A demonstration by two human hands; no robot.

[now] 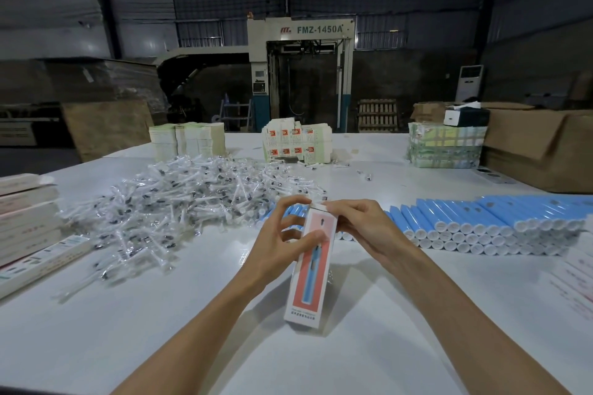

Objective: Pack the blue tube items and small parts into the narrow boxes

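White table (385,157) in a dim warehouse, machine marked FMZ-1450A (317,29) behind. Narrow box (308,282), red front with a blue tube printed on it, stands tilted at centre between both hands; lower end at the table, contact unclear. Left hand (279,240) grips the upper part, thumb across the front face, index finger curled onto the top flap. Right hand (362,228) pinches that same flap from the other side. Blue tubes (481,224) stacked just beyond the right hand. Heap of small bagged parts (179,202) beyond the left hand. Finished boxes (25,218) at far left.
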